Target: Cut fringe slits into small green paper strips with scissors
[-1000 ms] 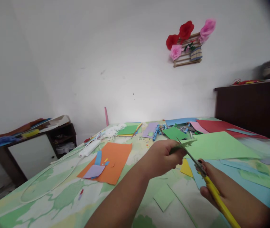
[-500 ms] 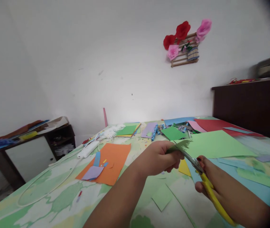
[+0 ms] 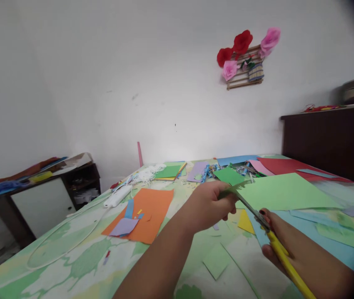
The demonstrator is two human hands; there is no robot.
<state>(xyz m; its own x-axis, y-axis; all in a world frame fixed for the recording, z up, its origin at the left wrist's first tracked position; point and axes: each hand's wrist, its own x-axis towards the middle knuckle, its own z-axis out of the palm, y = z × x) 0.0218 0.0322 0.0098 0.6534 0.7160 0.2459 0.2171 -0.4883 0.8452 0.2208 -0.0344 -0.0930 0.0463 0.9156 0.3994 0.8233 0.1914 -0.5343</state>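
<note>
My left hand (image 3: 212, 205) pinches a small piece of green paper (image 3: 233, 188) whose far edge is cut into a fringe. In my right hand (image 3: 285, 241) are scissors (image 3: 278, 246) with yellow handles, closed around by the thumb and fingers. The scissor blades point up and left and meet the green paper close to my left fingertips. Beneath both hands, a small light green square (image 3: 216, 261) and a thin green strip (image 3: 240, 270) lie on the patterned tablecloth (image 3: 80, 253). A yellow paper piece (image 3: 245, 222) shows between my hands.
Orange paper (image 3: 156, 207) with scraps on it lies to the left, beside a white power strip (image 3: 118, 196) and its cord. Large light green (image 3: 285, 191), blue (image 3: 289, 232) and red sheets (image 3: 291, 167) spread on the right. Dark cabinets (image 3: 326, 137) flank the table.
The view has shifted slightly, so everything sits a little further right and lower. The scissor blades look closer together at the green paper, and the handles have drawn together.
</note>
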